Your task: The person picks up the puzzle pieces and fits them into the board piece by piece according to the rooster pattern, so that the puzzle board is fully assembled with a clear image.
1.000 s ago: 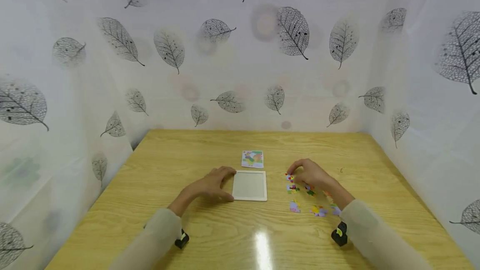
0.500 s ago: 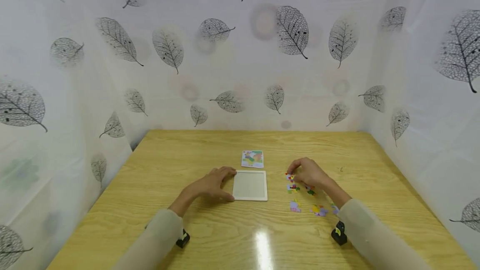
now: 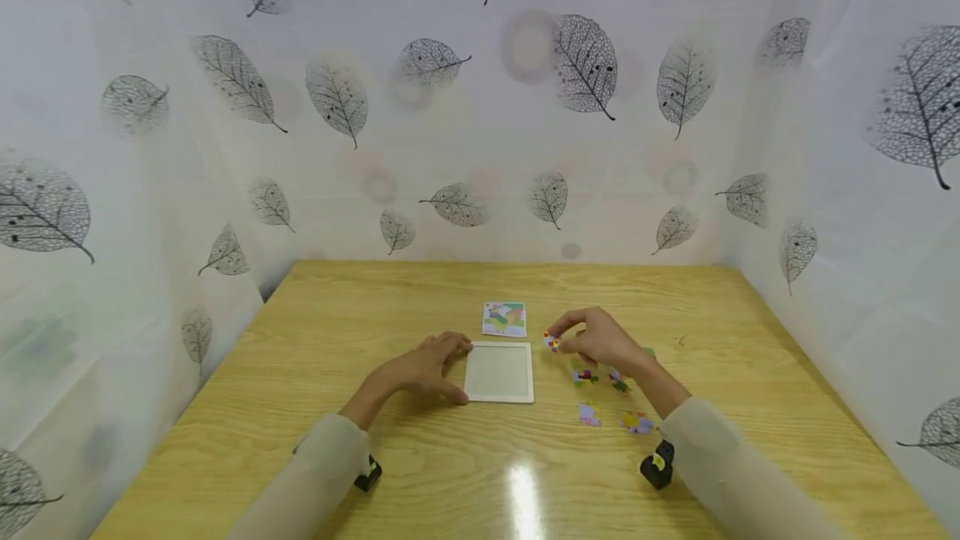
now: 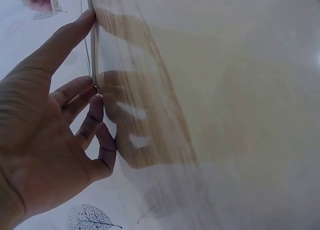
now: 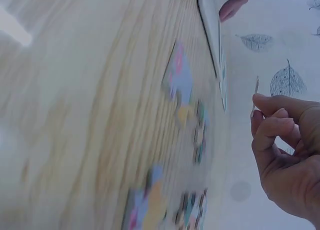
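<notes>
Puzzle piece (image 3: 551, 342) with red and yellow spots is held in the person's right hand (image 3: 606, 340), just right of the far right corner of a pale shallow tray (image 3: 498, 373). From where I stand, the right fingers are nearly closed, with only the piece's thickness between them; the right wrist view shows it edge-on, raised off the table (image 3: 420, 457) and close to level. I judge the step to be a carry, and that level hold serves it well: a small, thin piece like this would probably swivel if the pinch slackened or slid to one tip. A light grip on its margin leaves the printed face readable against the picture card (image 3: 504, 319) beyond the tray, so its turn could be checked before it is lowered. The left hand (image 3: 423, 363) is spread wide, thumb at the tray's near left corner and a finger at the far left one, gripping nothing between them; steady, gentle contact there should stop the tray from skating. Loose pieces (image 3: 589, 414) lie to the right of the tray, some of them beneath the right wrist, so a raised wrist and sleeve would avoid brushing them askew.
</notes>
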Motion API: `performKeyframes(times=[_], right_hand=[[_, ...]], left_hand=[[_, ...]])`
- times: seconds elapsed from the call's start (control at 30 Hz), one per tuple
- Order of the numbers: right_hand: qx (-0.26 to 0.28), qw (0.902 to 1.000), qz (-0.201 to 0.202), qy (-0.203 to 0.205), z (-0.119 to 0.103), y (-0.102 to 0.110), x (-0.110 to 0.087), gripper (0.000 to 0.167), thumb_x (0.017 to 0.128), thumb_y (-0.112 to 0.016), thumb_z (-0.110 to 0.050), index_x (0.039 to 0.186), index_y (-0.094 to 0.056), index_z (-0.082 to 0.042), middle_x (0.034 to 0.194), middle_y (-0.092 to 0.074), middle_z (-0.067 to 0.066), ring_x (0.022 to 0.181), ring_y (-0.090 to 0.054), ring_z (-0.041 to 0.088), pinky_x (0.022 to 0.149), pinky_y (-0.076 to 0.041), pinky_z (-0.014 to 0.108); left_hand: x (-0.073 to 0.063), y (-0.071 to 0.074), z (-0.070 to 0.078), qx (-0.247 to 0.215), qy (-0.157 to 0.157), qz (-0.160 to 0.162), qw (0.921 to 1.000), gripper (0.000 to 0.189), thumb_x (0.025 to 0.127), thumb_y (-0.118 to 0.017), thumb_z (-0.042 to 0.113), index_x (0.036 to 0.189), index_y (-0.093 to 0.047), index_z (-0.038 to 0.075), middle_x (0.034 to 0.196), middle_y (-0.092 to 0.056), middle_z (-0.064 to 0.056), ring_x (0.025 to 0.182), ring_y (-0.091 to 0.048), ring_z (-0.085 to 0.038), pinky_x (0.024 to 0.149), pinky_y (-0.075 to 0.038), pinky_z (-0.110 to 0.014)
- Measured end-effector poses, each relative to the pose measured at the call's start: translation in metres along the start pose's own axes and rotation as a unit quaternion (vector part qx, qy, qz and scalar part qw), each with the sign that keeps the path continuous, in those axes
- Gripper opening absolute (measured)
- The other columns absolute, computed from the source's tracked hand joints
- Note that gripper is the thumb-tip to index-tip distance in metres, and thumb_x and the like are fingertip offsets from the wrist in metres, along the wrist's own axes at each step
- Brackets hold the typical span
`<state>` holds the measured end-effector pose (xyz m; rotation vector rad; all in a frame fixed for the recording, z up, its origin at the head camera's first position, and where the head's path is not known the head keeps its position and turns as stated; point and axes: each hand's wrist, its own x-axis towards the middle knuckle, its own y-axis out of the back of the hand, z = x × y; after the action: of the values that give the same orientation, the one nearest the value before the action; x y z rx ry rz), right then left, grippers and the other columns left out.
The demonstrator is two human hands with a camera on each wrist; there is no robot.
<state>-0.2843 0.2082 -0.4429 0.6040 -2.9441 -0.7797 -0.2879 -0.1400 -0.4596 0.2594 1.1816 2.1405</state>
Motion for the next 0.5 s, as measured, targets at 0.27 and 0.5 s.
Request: performKeyframes(times=[0.27, 0.5], right_hand=[[0.009, 0.9998, -0.018, 0.002, -0.015, -0.034, 0.020, 0.021, 0.095, -0.068, 0.002, 0.115, -0.073, 0.000, 0.115, -0.072, 0.013, 0.043, -0.041, 0.010, 0.044, -0.040, 0.025], [-0.012, 0.9996, -0.024, -0.008, -0.024, -0.061, 0.038, 0.015, 0.092, -0.070, 0.004, 0.106, -0.076, 0.001, 0.105, -0.076, 0.014, 0.041, -0.040, 0.007, 0.043, -0.039, 0.022]], left_hand=[[0.003, 0.000, 0.000, 0.003, 0.017, -0.001, 0.9999, 0.089, 0.080, -0.089, 0.042, 0.150, -0.045, 0.008, 0.159, -0.040, -0.012, 0.143, -0.038, -0.038, 0.119, -0.034, -0.057], [0.003, 0.001, 0.003, -0.004, 0.019, -0.001, 0.9998, 0.088, 0.080, -0.089, 0.040, 0.150, -0.045, 0.008, 0.158, -0.040, -0.011, 0.140, -0.040, -0.037, 0.118, -0.035, -0.057]])
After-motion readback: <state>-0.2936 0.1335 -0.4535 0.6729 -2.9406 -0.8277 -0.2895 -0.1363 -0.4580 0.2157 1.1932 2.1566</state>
